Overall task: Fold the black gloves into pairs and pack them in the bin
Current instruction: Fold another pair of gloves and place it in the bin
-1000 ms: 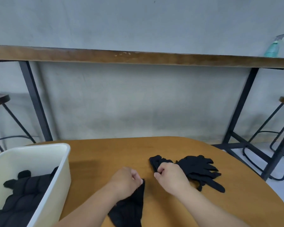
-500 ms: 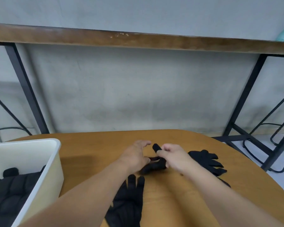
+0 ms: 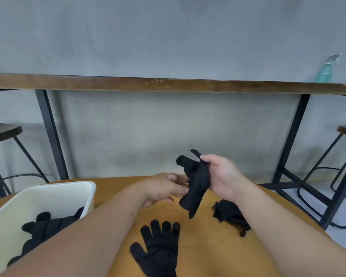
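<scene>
One glove [image 3: 196,186] hung from the clenched right hand [image 3: 221,176]; the left hand [image 3: 164,188], fingers loose, reached to straighten it.

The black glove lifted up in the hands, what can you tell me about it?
The held glove is a plain black one of soft knit-looking fabric, bunched lengthwise into a loose roll. It hangs tilted above the wooden table, touching neither the table nor the other gloves. Two fingertips poke out at its upper end; the lower end droops. The right hand grips its upper part, and the left hand touches its middle with its fingertips.
</scene>
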{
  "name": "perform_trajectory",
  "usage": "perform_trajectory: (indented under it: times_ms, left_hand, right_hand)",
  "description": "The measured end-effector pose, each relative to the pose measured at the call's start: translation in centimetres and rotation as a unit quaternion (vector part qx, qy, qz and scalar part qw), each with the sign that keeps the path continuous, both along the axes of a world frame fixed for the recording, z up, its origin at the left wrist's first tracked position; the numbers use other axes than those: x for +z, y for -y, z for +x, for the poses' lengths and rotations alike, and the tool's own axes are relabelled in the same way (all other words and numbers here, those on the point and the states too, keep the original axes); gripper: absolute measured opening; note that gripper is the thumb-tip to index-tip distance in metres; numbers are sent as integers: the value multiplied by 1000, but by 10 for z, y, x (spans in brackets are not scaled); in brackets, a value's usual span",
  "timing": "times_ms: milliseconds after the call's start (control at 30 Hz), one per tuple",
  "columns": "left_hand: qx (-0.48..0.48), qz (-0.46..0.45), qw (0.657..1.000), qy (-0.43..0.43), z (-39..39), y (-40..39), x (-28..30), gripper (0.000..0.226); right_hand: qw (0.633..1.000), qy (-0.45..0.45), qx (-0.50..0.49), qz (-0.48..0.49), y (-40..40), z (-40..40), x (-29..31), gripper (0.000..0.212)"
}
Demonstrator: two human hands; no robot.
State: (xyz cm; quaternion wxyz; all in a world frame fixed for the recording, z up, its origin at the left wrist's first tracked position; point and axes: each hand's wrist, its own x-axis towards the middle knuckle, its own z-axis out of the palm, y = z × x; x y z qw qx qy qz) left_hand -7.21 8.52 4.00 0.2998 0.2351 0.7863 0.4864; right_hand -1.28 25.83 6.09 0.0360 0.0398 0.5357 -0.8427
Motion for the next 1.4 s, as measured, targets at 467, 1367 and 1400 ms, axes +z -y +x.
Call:
perform_trajectory:
  times_ms: [467, 1367, 1400]
  left_hand:
    - [117, 183, 957, 191, 61, 14, -23, 41]
    - [149, 74, 986, -25, 40, 88, 62, 33]
    - [136, 54, 988, -46, 42, 87, 61, 28]
  right_hand:
    - [980, 99, -171, -34, 23, 0, -5, 24]
    - [837, -60, -28, 543, 62, 42, 39, 27]
    - [841, -58, -26, 537, 62, 41, 38, 26]
